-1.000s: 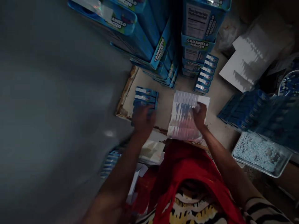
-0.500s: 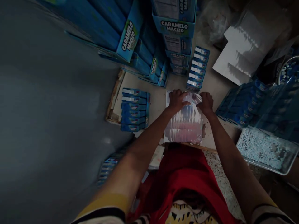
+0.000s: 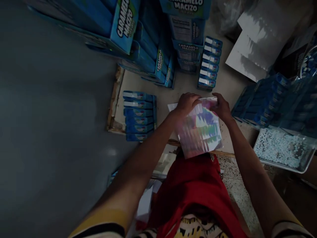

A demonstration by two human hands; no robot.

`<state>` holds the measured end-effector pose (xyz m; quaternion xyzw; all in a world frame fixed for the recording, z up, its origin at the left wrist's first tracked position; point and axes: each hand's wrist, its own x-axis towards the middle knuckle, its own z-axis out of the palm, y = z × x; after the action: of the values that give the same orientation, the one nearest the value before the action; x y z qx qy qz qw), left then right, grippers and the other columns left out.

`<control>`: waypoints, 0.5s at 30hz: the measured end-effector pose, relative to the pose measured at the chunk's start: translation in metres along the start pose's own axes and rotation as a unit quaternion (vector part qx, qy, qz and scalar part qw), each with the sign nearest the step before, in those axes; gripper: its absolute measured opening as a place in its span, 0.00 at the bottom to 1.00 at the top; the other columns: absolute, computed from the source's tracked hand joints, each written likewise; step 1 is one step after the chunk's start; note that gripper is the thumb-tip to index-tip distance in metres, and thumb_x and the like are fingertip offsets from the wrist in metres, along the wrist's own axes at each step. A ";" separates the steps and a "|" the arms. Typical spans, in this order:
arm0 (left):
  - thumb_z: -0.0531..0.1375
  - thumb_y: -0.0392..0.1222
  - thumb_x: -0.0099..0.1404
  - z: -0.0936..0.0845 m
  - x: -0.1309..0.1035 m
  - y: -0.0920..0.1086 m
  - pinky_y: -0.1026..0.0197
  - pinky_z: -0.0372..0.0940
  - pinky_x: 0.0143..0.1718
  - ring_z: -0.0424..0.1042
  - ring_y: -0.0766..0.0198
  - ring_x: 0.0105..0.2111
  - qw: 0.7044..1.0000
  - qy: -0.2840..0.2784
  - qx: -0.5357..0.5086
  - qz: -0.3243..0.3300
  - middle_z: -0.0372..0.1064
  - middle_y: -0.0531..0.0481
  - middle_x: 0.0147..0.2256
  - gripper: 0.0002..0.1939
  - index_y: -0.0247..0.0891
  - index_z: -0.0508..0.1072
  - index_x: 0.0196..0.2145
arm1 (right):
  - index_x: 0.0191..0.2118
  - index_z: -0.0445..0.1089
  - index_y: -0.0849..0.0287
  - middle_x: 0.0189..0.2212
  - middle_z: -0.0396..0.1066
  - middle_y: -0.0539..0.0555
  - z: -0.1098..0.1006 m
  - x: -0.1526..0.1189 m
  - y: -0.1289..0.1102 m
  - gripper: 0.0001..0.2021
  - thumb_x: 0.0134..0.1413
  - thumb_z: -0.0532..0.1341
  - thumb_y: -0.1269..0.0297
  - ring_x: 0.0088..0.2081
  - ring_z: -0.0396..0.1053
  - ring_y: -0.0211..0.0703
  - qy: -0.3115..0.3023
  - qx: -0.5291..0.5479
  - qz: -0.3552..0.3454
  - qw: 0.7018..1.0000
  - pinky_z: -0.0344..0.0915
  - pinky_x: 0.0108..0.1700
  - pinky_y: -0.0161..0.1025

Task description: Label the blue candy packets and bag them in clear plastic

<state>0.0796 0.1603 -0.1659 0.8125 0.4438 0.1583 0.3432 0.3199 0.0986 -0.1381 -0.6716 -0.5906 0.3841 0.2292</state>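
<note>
A shiny, iridescent flat sheet (image 3: 201, 132) lies tilted at the table's front edge, its near end reaching over the edge. My left hand (image 3: 187, 103) is closed on its far left part, fingers bent over the top. At the far right corner my right hand (image 3: 221, 107) pinches the sheet between thumb and fingers. Whether it is a single sheet or a stack or sleeve, I cannot tell. Just beyond the hands stands a narrow row of small blue packs (image 3: 208, 64) with white strips.
Stacked blue display boxes (image 3: 188, 31) marked Caramelo Macizo stand at the back. A tray of blue packs (image 3: 138, 115) sits on the left. To the right are more blue packs (image 3: 262, 99), a metal tray of small pale pieces (image 3: 281, 147) and white card sheets (image 3: 257, 46).
The sheet has turned and tilted, its near end moving toward me and its right side lifting. My right hand has shifted slightly right, now pinching the corner. The view has also moved a little.
</note>
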 end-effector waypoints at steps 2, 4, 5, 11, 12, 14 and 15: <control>0.62 0.52 0.74 0.002 -0.005 0.000 0.49 0.68 0.56 0.79 0.46 0.52 1.000 0.006 -0.011 -0.004 0.82 0.40 0.53 0.22 0.40 0.79 0.59 | 0.67 0.66 0.52 0.43 0.77 0.51 0.004 -0.001 -0.005 0.38 0.49 0.73 0.58 0.41 0.74 0.49 -0.007 0.025 0.008 1.000 0.74 0.49 0.47; 0.62 0.49 0.74 0.007 -0.009 -0.001 0.50 0.68 0.57 0.79 0.47 0.53 0.999 0.017 -0.032 -0.019 0.82 0.40 0.53 0.20 0.40 0.79 0.59 | 0.71 0.63 0.52 0.52 0.78 0.55 0.007 -0.003 -0.012 0.42 0.51 0.74 0.54 0.49 0.75 0.52 -0.004 0.039 -0.017 0.999 0.74 0.53 0.48; 0.61 0.48 0.74 0.009 -0.011 -0.002 0.50 0.68 0.57 0.79 0.48 0.53 0.999 0.021 -0.042 -0.028 0.82 0.41 0.53 0.19 0.40 0.80 0.57 | 0.72 0.63 0.52 0.57 0.76 0.56 0.008 -0.004 -0.016 0.42 0.53 0.73 0.52 0.53 0.75 0.54 0.000 0.035 -0.035 0.999 0.73 0.56 0.49; 0.62 0.47 0.72 0.000 -0.015 -0.002 0.52 0.68 0.55 0.79 0.49 0.50 0.996 -0.002 -0.081 -0.040 0.83 0.41 0.49 0.18 0.39 0.83 0.54 | 0.56 0.79 0.53 0.46 0.81 0.55 0.003 0.001 -0.025 0.21 0.62 0.69 0.48 0.43 0.76 0.48 -0.002 0.006 -0.019 1.000 0.71 0.52 0.44; 0.62 0.47 0.72 -0.003 -0.015 -0.001 0.53 0.68 0.55 0.79 0.49 0.49 0.996 -0.007 -0.085 -0.041 0.83 0.41 0.48 0.17 0.40 0.84 0.53 | 0.53 0.80 0.54 0.41 0.81 0.53 0.003 0.004 -0.023 0.21 0.61 0.69 0.47 0.39 0.74 0.46 0.001 0.024 -0.012 1.000 0.70 0.49 0.43; 0.63 0.47 0.71 -0.007 -0.015 -0.001 0.53 0.69 0.54 0.80 0.50 0.47 0.995 -0.009 -0.088 -0.048 0.83 0.43 0.45 0.15 0.41 0.85 0.50 | 0.45 0.82 0.55 0.36 0.79 0.51 0.004 0.010 -0.018 0.20 0.58 0.71 0.44 0.36 0.72 0.44 0.009 0.067 -0.002 0.998 0.68 0.45 0.41; 0.64 0.46 0.70 -0.007 -0.015 0.000 0.53 0.69 0.54 0.80 0.51 0.47 0.995 -0.009 -0.089 -0.054 0.84 0.43 0.44 0.14 0.42 0.86 0.49 | 0.41 0.82 0.55 0.34 0.78 0.51 0.005 0.013 -0.016 0.19 0.57 0.70 0.43 0.36 0.71 0.44 0.012 0.081 0.009 0.997 0.68 0.44 0.41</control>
<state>0.0670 0.1513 -0.1602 0.7552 0.4678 0.1707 0.4262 0.3064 0.1134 -0.1316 -0.6606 -0.5490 0.4242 0.2868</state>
